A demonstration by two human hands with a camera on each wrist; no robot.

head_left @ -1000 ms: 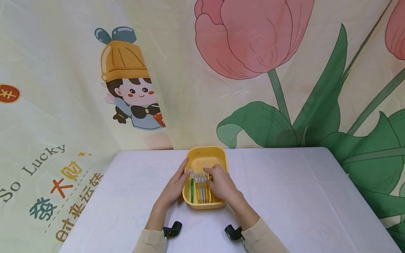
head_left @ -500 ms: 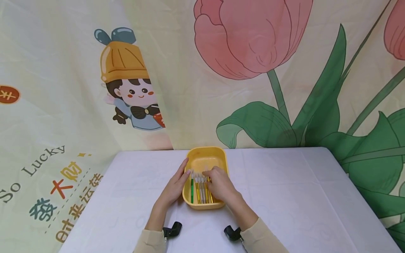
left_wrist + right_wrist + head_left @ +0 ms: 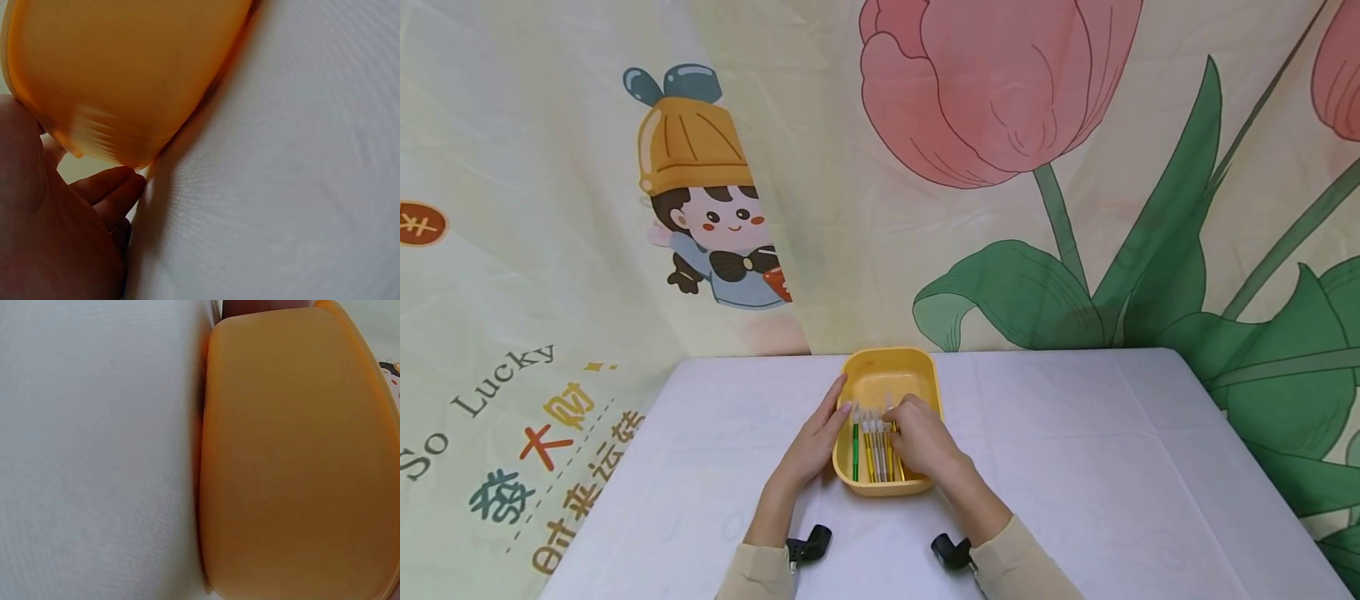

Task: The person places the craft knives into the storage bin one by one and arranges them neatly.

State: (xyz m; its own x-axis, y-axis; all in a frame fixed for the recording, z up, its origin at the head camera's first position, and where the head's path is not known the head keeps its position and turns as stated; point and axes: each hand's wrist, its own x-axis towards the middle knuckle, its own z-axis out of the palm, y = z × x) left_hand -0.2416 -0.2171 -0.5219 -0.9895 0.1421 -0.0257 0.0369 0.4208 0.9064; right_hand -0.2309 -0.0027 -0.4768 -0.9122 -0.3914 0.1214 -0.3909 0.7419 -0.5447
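Note:
A yellow plastic tray (image 3: 891, 490) with raised walls stands on the table. Inside its near half lies a row of several slim pen-like sticks (image 3: 877, 454), mostly yellow and clear with whitish upper ends, plus a green one (image 3: 855, 450) at the left. My left hand (image 3: 811, 446) holds the tray's left side, thumb at the rim and fingers along the outer wall; these fingers (image 3: 115, 194) show below the wall in the left wrist view. Reaching inside, my right hand (image 3: 923, 437) has curled fingers pinching a yellow stick (image 3: 902, 468) at the row's right end, largely covering it.
A white cloth covers the table (image 3: 1075, 467). Behind it hangs a printed curtain (image 3: 820, 167) with tulips and a cartoon figure. Black wrist cameras, left (image 3: 809, 544) and right (image 3: 952, 551), sit close over the cloth near the cuffs.
My right hand's fingers have curled in closer around the rightmost yellow stick, and its lower end has shifted slightly right. My left hand and the tray have stayed put.

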